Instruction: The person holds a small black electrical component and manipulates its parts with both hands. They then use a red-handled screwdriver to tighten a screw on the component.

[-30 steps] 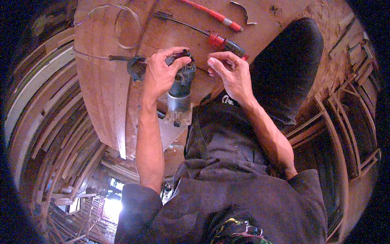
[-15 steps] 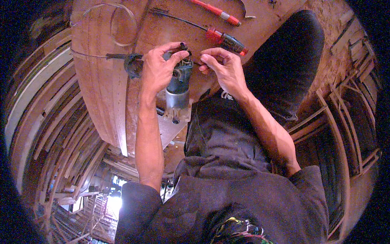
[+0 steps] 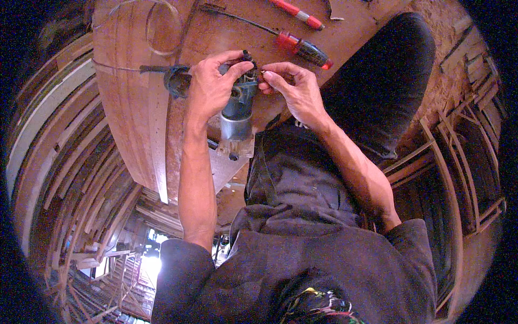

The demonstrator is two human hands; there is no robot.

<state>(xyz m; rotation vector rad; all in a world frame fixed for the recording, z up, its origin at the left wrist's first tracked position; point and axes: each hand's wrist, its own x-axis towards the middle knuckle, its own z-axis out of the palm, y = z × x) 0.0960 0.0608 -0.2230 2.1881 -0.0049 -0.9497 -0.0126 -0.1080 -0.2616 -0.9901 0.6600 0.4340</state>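
Brown board (image 3: 216, 36), tool (image 3: 237, 110) between hands (image 3: 211, 86) (image 3: 297, 92)

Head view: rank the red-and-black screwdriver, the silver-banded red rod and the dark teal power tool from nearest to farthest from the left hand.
1. Dark teal power tool: against the left hand.
2. Red-and-black screwdriver: beyond it, toward the right.
3. Silver-banded red rod: farthest, past the screwdriver.

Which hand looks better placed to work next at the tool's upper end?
Probably the right hand: apparently pinching a tiny piece, it sits just beside that end of the dark tool. The left hand is occupied, gripping the tool there.
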